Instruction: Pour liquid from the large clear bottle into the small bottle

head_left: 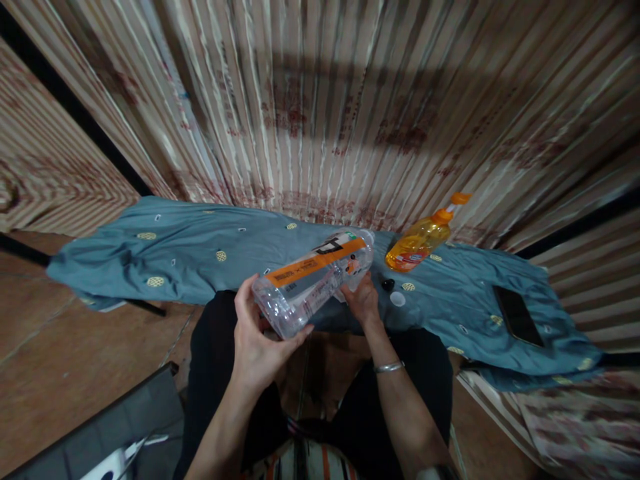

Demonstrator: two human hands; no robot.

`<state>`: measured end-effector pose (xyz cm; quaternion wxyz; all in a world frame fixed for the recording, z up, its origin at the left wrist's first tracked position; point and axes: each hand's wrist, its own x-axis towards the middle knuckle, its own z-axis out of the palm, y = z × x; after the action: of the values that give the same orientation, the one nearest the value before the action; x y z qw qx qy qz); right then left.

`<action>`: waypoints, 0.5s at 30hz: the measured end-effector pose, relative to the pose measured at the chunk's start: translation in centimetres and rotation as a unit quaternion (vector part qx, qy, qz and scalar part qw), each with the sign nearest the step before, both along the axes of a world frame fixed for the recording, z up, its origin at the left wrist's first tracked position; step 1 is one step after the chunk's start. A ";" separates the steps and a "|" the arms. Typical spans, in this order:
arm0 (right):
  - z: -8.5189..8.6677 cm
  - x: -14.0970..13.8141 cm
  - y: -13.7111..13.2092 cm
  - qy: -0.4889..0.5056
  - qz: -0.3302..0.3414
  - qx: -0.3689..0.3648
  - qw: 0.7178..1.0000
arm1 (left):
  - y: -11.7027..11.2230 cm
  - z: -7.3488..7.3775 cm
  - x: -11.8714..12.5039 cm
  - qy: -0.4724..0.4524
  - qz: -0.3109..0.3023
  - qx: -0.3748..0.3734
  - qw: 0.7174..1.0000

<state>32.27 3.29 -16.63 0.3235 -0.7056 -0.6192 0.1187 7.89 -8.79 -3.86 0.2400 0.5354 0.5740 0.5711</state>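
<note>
A large clear plastic bottle [320,283] with an orange, grey and black label lies tilted above my lap, its base toward the lower left. My left hand [260,340] is closed around that base, thumb beneath and fingers on the side. At the other end, my right hand [363,300] is closed against the bottle's underside; its fingertips are partly hidden. Something whitish and translucent shows by those fingers, too unclear to name. Just right of this hand, a small black piece [388,285] and a round whitish cap [398,299] rest on the cloth.
A pump bottle of orange liquid [417,243] leans on the teal patterned cloth [190,247] covering a long narrow surface. A dark phone [518,316] lies at its right end. Behind hangs a striped curtain [320,120]. A grey surface [125,427] with a white device stands lower left.
</note>
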 end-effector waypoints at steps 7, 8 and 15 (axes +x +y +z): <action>0.8 -0.5 -0.1 0.033 -0.028 -0.036 0.998 | 0.0 0.2 0.0 -0.007 -0.007 -0.003 1.000; 0.8 -0.5 -0.1 0.035 -0.028 -0.036 0.998 | 0.1 0.2 0.0 -0.007 -0.008 -0.003 1.000; 0.8 -0.5 -0.1 0.029 -0.027 -0.038 0.998 | 0.0 0.2 0.0 -0.003 -0.008 -0.001 1.000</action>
<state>31.79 3.22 -15.87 0.3172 -0.7303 -0.5852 0.1535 7.90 -8.74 -3.71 0.2466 0.5378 0.5698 0.5703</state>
